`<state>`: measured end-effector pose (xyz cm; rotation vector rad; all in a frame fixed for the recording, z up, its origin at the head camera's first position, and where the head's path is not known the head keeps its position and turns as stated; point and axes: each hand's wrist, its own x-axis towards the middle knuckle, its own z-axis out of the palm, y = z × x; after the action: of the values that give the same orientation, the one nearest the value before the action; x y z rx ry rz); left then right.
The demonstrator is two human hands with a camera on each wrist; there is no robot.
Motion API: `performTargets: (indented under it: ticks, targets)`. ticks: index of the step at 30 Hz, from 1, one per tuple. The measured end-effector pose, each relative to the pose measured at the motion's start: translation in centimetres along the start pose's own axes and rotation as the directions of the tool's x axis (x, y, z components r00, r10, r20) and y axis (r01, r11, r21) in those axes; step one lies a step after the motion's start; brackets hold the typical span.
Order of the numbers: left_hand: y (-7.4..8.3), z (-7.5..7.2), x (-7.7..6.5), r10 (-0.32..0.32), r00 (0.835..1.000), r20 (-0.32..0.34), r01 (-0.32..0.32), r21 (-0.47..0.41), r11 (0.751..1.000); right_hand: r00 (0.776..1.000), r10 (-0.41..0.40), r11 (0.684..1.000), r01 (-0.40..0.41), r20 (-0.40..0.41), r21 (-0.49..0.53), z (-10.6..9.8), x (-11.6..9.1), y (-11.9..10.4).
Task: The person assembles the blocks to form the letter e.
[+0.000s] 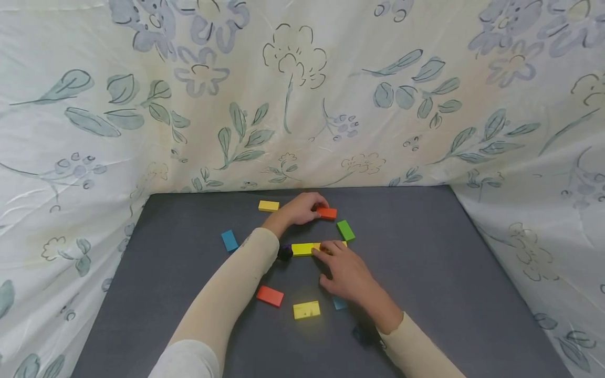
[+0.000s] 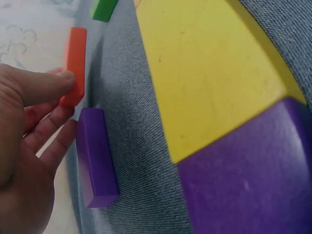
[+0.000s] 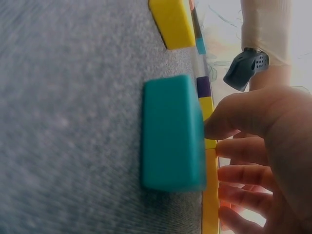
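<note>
Near the table's far side, my left hand (image 1: 301, 208) pinches an orange-red block (image 1: 327, 213) between thumb and fingers; the left wrist view shows the thumb on its broad face. A loose purple block (image 2: 97, 158) lies right by those fingertips. My right hand (image 1: 350, 270) is over a straight row of blocks, its fingers at the row and its thumb held apart. In the row are a purple block (image 2: 248, 170), a yellow block (image 1: 302, 249) and, partly behind the right fingers, an orange block (image 3: 210, 195). A teal block (image 3: 168, 134) lies under the right wrist.
Loose blocks surround the row on the dark cloth (image 1: 416, 294): green (image 1: 345, 230), yellow (image 1: 269, 206), blue (image 1: 229, 240), red (image 1: 270, 296) and a nearer yellow one (image 1: 306, 310). Floral fabric (image 1: 293, 147) hangs behind and at both sides.
</note>
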<state>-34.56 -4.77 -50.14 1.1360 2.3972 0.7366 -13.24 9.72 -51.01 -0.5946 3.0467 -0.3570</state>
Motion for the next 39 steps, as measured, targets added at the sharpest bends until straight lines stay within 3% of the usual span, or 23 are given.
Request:
performTargets:
  ticks: [8,9,14,18,39]
  targets:
    - [0.2,0.1,0.0,0.004,1.0,0.021,-0.005,0.037,0.999,1.0,-0.005,1.0,0.005,-0.01,0.002,0.0,0.0,0.1]
    - [-0.6,0.7,0.7,0.006,1.0,0.025,-0.007,0.042,0.999,1.0,-0.007,1.0,0.007,-0.012,0.0,0.1,0.0,0.1]
    - [-0.7,1.1,0.9,0.01,0.999,0.031,-0.011,0.045,0.999,1.0,-0.005,1.0,0.005,-0.016,0.007,0.1,-0.2,0.0]
    - [0.2,1.0,0.0,0.007,1.0,0.028,-0.008,0.053,0.999,1.0,-0.001,1.0,0.002,-0.014,0.02,0.2,-0.4,-0.1]
    - [0.3,1.6,0.1,0.022,1.0,0.01,-0.023,0.044,0.999,0.998,-0.018,1.0,0.02,-0.066,0.016,0.7,-0.5,-0.1]
